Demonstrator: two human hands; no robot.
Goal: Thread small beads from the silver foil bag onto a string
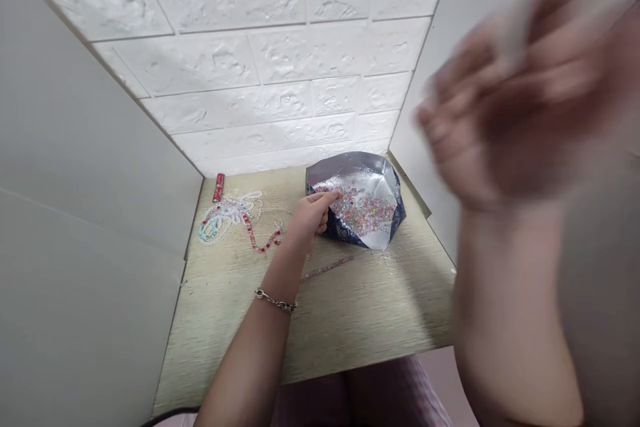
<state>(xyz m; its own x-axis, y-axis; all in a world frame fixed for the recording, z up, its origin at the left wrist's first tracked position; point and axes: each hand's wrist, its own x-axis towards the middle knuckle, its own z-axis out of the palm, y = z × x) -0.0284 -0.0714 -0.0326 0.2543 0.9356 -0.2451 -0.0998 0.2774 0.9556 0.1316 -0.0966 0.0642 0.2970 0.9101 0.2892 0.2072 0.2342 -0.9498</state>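
Observation:
My left hand, with a chain bracelet on the wrist, is closed at the near left edge of an opened bag. The bag is silver inside and dark blue outside. Many small mixed beads, mostly pink and red, lie in it. My right hand is raised high at the right, close to the camera and away from the bag. Motion smears its fingers, so whether it holds anything is unclear. A strung row of pinkish beads lies just in front of the bag.
Bead strands in white, light blue and red lie at the left on the wooden tabletop. Behind them, a small red cylinder is near the white brick-patterned wall. Grey panels enclose both sides.

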